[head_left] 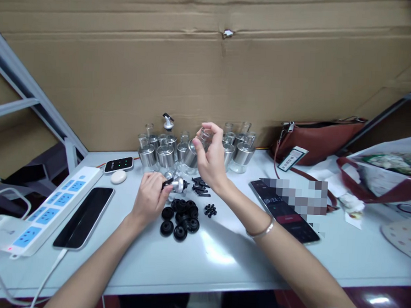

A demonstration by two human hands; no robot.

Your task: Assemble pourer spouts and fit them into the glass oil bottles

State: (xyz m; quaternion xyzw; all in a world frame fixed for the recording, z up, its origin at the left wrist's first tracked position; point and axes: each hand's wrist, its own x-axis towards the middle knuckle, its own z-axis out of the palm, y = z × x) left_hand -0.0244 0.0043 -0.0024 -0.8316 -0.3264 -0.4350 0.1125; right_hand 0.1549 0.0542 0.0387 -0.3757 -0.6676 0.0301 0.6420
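Observation:
My left hand point(147, 198) is closed around a silver pour spout point(178, 185) with a black stopper end pointing right. My right hand point(211, 160) curls around the neck of a glass bottle point(190, 156) with a silver sleeve, tilted slightly. Several similar bottles point(146, 154) stand in rows behind. One at the back carries a silver and black pour spout point(167, 121). On the table below my hands lie a pile of black rubber stoppers point(181, 219), a cluster of small black pieces point(210, 211) and some black flip levers point(200, 187).
At the left are a power strip point(51, 210), a phone point(85, 219), a small black device point(118, 164) and a white round case point(118, 177). A large phone point(285, 213) lies at the right, near a brown bag point(319, 144). Cardboard point(161, 69) walls the back.

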